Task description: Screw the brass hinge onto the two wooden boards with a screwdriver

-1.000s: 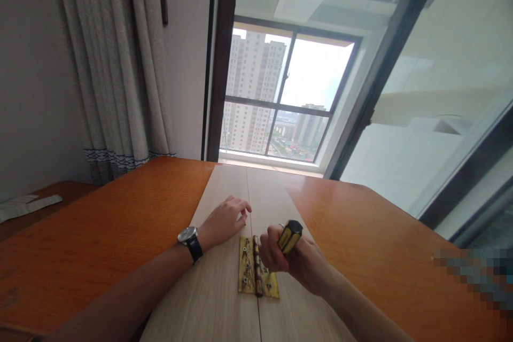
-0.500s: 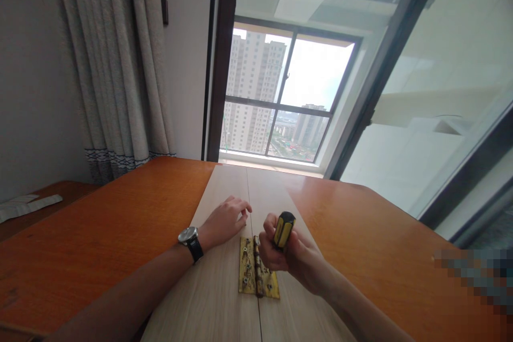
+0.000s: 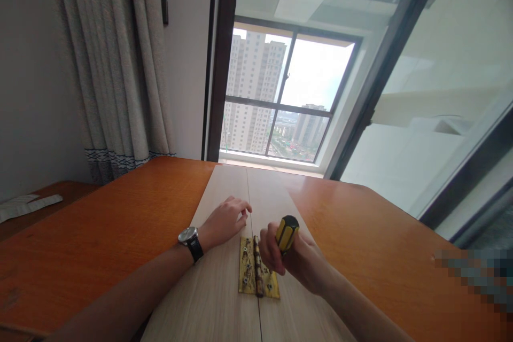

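Observation:
My right hand [image 3: 292,254] is wrapped round the yellow and black handle of a screwdriver [image 3: 287,235], which stands roughly upright; its shaft and tip are hidden by the hand. Under that hand lies a worn brass-coloured hinge [image 3: 247,267], laid flat across the seam between two pale wooden boards [image 3: 224,299]. Several screw heads show in the hinge's left leaf, and one in the lower right leaf; the upper right leaf is partly covered. My left hand [image 3: 227,220] rests on the left board just beyond the hinge, fingers loosely bent and apart, holding nothing.
The boards lie on an orange-brown wooden table [image 3: 132,224]. A grey curtain [image 3: 116,64] hangs at the far left, near a pale strip [image 3: 32,206]. Behind the table stands a dark-framed glass door [image 3: 348,123] with a window beyond.
The right hand has turned the screwdriver handle slightly and its fingers have shifted round it; the handle's top sits a little lower and further right. The left hand and hinge have stayed put.

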`<control>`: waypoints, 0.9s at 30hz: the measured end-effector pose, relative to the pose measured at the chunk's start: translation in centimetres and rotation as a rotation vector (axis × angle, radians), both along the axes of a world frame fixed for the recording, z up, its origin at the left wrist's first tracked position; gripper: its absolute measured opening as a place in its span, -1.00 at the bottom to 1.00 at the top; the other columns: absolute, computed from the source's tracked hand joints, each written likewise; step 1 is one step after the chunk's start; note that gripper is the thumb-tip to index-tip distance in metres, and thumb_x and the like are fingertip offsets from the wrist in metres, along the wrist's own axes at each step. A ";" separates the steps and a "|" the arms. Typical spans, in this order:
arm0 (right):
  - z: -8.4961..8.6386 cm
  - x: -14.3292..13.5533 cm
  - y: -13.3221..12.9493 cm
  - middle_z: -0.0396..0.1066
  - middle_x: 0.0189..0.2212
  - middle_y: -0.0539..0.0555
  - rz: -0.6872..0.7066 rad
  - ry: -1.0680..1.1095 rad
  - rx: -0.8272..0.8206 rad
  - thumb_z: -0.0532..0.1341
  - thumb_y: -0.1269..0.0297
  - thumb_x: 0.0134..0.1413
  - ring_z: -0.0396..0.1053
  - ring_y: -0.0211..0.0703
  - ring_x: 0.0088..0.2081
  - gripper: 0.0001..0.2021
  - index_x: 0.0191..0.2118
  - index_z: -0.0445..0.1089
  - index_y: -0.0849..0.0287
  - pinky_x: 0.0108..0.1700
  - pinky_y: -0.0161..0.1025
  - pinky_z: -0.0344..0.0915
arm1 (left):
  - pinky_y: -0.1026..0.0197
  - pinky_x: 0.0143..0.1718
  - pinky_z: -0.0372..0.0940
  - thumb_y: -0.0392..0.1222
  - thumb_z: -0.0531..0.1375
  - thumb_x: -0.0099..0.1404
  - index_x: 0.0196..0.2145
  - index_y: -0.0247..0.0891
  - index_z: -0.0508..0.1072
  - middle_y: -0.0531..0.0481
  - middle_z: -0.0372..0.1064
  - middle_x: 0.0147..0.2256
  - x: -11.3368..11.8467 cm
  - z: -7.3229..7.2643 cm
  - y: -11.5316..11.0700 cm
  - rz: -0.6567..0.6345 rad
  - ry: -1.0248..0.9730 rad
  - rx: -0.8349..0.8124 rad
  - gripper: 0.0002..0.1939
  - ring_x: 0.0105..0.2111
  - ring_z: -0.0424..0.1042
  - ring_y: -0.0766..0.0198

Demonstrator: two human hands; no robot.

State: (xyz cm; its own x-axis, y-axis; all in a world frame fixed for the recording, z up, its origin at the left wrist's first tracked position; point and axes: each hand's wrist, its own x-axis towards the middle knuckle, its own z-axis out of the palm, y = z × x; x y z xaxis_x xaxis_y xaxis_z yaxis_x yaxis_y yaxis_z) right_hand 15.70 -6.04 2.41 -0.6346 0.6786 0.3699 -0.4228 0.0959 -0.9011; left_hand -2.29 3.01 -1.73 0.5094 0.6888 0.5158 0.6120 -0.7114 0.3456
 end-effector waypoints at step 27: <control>-0.4 0.6 -0.1 0.24 -0.51 -0.01 -0.018 -0.041 -0.046 0.15 -0.05 0.25 0.00 -0.36 -0.55 -0.59 -0.13 0.38 0.27 -0.46 -0.32 -0.10 | 0.13 -0.10 0.28 -0.35 0.08 0.30 -0.21 -0.24 0.45 -0.04 0.47 -0.26 0.0 0.3 -0.2 0.003 -0.008 -0.023 -0.82 -0.14 0.38 0.13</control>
